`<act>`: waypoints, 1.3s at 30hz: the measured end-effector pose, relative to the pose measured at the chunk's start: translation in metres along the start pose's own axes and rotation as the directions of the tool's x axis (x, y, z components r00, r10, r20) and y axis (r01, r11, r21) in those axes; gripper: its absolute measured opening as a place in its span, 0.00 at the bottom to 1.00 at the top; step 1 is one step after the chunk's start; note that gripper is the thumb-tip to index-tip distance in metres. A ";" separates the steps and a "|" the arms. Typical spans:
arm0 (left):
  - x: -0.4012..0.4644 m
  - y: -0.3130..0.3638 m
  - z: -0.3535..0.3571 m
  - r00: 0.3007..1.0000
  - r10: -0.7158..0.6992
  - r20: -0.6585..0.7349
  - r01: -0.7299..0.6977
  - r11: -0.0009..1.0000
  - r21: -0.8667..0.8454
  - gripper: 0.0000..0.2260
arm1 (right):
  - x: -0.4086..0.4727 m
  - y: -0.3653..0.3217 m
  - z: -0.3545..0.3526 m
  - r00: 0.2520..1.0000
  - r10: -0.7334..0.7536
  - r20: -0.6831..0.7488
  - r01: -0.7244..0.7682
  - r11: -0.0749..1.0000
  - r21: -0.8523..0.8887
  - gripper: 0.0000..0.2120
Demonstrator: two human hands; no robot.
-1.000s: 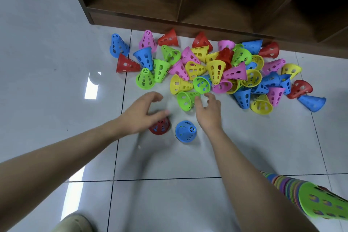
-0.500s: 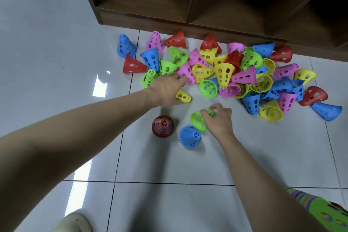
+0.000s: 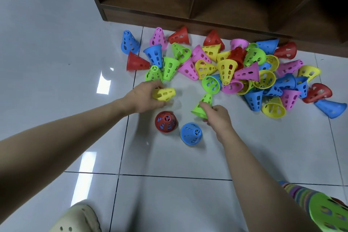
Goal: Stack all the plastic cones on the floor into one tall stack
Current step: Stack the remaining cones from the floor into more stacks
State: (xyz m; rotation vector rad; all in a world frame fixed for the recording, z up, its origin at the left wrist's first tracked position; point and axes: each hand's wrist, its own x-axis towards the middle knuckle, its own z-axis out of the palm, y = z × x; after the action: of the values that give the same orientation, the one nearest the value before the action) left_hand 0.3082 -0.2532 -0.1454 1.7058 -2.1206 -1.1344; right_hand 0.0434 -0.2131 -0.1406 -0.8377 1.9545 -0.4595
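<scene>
My left hand (image 3: 145, 96) has its grip closed round a yellow perforated plastic cone (image 3: 164, 94), lying sideways with its narrow end pointing right, held just off the floor tiles (image 3: 56, 43) as far as I can judge. My right hand (image 3: 216, 114) pinches the wide rim of a lime-green perforated plastic cone (image 3: 203, 104), tilted with its tip away from me. Just below my hands two cones stand upright on the floor: a red perforated plastic cone (image 3: 165, 121) that shows blue through its holes, so I take it to have a blue one nested inside, and beside it, apart, a blue perforated plastic cone (image 3: 191, 133). Beyond them the big jumble of loose coloured cones (image 3: 235, 69) lies against the foot of the dark wooden shelf unit (image 3: 188, 15), and a long multicoloured stack of nested cones (image 3: 320, 209) lies at the bottom right corner of the view, under my right forearm. My pale foam clog (image 3: 79, 218) shows at the bottom edge. Most of the work is ahead of me. The risks I see: dropping a cone on crooked so it jams or tips the little standing ones over on the glossy tile; my forearm nudging the long stack; and my reaching hand scattering the pile further.
</scene>
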 end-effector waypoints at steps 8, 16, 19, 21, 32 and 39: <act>-0.061 0.028 0.004 0.987 0.052 -0.153 -0.104 0.931 -0.350 0.19 | -0.069 0.018 0.001 0.870 -0.455 -0.193 0.474 0.878 0.067 0.10; -0.076 0.026 0.018 0.982 0.163 -0.093 -0.183 0.942 -0.281 0.20 | -0.082 0.056 0.016 0.809 -0.561 -0.178 0.546 0.828 -0.127 0.25; -0.073 0.022 0.026 0.983 0.166 -0.074 -0.180 0.945 -0.272 0.21 | -0.080 0.061 0.018 0.815 -0.552 -0.176 0.532 0.833 -0.151 0.23; -0.070 0.018 0.032 0.985 0.167 -0.049 -0.174 0.952 -0.254 0.21 | -0.078 0.067 0.019 0.816 -0.554 -0.164 0.530 0.831 -0.169 0.23; -0.056 -0.006 0.052 0.961 0.274 -0.043 -0.277 0.958 -0.072 0.25 | -0.069 0.084 0.023 0.833 -0.551 -0.047 0.536 0.825 -0.178 0.22; -0.045 -0.008 0.027 0.953 0.255 -0.163 -0.273 0.957 -0.098 0.33 | -0.053 0.071 0.026 0.837 -0.545 -0.042 0.535 0.833 -0.141 0.21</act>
State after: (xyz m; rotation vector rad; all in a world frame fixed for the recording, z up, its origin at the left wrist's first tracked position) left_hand 0.3132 -0.2013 -0.1558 1.3590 -2.0677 -1.0010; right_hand 0.0574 -0.1252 -0.1647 -1.4898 1.8103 -0.7149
